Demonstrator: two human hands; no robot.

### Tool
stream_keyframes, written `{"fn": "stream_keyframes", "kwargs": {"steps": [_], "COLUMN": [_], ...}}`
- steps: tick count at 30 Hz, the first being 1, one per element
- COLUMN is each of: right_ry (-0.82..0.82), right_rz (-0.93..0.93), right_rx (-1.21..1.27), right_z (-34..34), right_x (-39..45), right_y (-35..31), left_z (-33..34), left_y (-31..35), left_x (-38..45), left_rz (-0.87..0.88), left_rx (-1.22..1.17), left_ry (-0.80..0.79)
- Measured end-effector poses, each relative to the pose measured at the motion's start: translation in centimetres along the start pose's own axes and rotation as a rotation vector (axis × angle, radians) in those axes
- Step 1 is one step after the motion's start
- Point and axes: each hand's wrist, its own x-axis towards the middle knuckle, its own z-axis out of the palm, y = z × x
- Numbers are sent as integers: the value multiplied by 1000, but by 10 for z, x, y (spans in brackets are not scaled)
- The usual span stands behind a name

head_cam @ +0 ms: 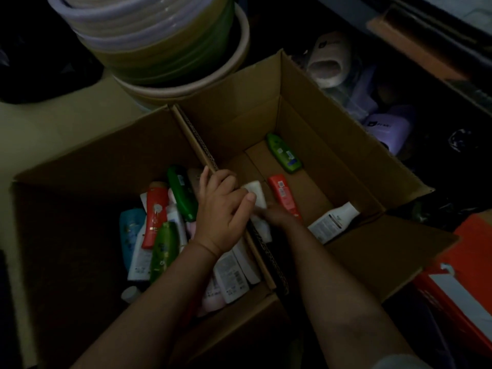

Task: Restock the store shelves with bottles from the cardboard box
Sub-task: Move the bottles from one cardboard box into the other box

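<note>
Both grips, left hand (pixel 222 209) and right hand (pixel 277 215), clamped round white bottle (pixel 256 195) over box divider.

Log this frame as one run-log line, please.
stage: picking from boxes | both hands on white bottle over box divide | right box: green, red, white bottles loose | shelves: unseen

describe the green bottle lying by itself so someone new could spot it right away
Find the right-hand cardboard box, the emptier of the two open boxes. On its floor near the far wall lies a green bottle, apart from the red bottle and the white bottle nearer the person. It is the only green one in that box.
</note>
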Motion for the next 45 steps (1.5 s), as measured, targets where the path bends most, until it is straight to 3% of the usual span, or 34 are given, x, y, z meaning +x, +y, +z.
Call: {"fn": "stream_keyframes", "kwargs": {"steps": [5,7,11,13,17,20,22,25,31,34,39,45], "right_ry": [132,120,60,-7,-122,68,218,405,393,397,372,255], "right_rz": [-295,-379,-479,-533,-625,-564,-407,-139,181,186,159,114], "right_rx": [269,311,307,224,68,138,176,16,-85,-187,-337,47], "right_z": [-26,-33,-18,-2,10,-5,-20,-44,-59,-55,-56,-48], "right_x": [-40,-60,-98,-118,-141,-118,-83,-37,7,36,43,37], "right_y": [-80,-106,-153,-171,-191,-187,-169,-122,4,45,49,35], "left_z": [-13,-20,-50,-65,-78,-70,-56,-26,0,8,18,21], "left_y": [7,8,0,-8,-10,-5,2,9,12,7,3,5], "left_x": [-3,-11,-14,-9,0,7,14,19,15,16,19,21], "left_rz": [-45,-147,-623,-704,-540,-398,-270,-108,-94,-66,-35,-25], "left_rx": [-54,-141,-391,-408,-309,-204,-132,-92,-66,-77,-35,-7], "left_ry": [-98,-87,247,364,376,249,102,-51,114,148,178,176]}}
